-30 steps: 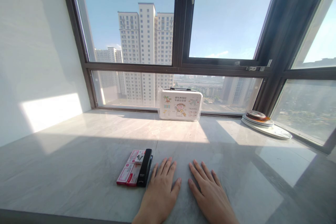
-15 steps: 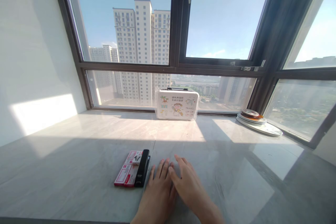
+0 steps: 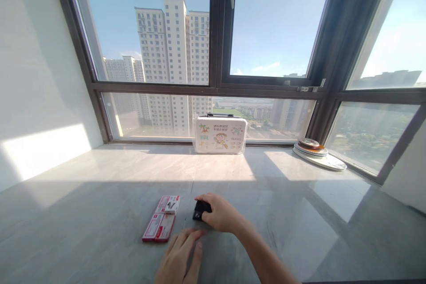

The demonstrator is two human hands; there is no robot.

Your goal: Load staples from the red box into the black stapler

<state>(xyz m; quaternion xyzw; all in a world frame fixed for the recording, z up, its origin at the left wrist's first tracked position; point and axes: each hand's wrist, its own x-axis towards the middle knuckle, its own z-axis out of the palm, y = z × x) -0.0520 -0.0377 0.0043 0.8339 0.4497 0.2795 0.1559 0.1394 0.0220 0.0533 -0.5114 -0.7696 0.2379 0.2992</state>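
My right hand (image 3: 221, 214) is closed around a black stapler (image 3: 197, 214), thumb on the near side and fingers over the far side; much of the stapler is hidden under the hand. Nearer to me, my left hand (image 3: 181, 255) holds nothing, its fingers stretched out and a little apart just below the stapler. To the left lie flat red-and-white boxes (image 3: 155, 226) side by side. A small white-and-red staple box (image 3: 172, 204) with a stapler-like picture is at their far right corner.
Against the window stands a white case (image 3: 220, 135) with cartoon prints and a dark handle. A stack of plates (image 3: 317, 155) sits in the far right corner. Dark window frames (image 3: 199, 89) bound the grey marble-look surface (image 3: 100, 213), and a white wall rises at the left.
My right hand has taken hold of the stapler and moved it right, away from the boxes. My left hand has drawn back toward me. The view has shifted slightly.
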